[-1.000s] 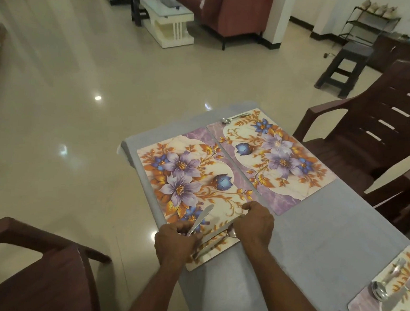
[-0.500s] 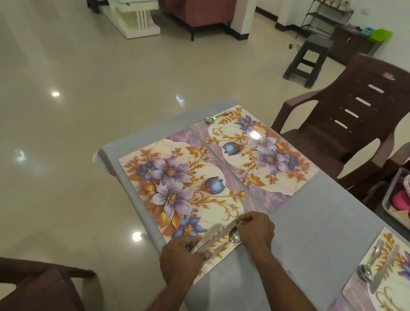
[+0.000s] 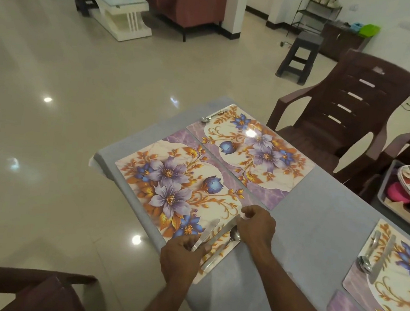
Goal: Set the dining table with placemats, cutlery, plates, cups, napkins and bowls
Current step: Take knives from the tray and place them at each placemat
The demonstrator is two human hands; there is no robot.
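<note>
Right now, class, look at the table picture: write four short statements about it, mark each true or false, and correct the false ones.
1. Both hands, left hand and right hand, handle cutlery on the nearest placemat. True.
2. A plate sits on that placemat. False: only a knife and a spoon are visible there.
3. The far placemat has a spoon at its far corner. True.
4. The brown chair holds a seated person. False: nobody is in it.

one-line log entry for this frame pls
step: laying cutlery | left hand: grips knife | right hand: pinches second utensil, type unclear | spoon: lying on placemat | plates, cups: not yet set
</note>
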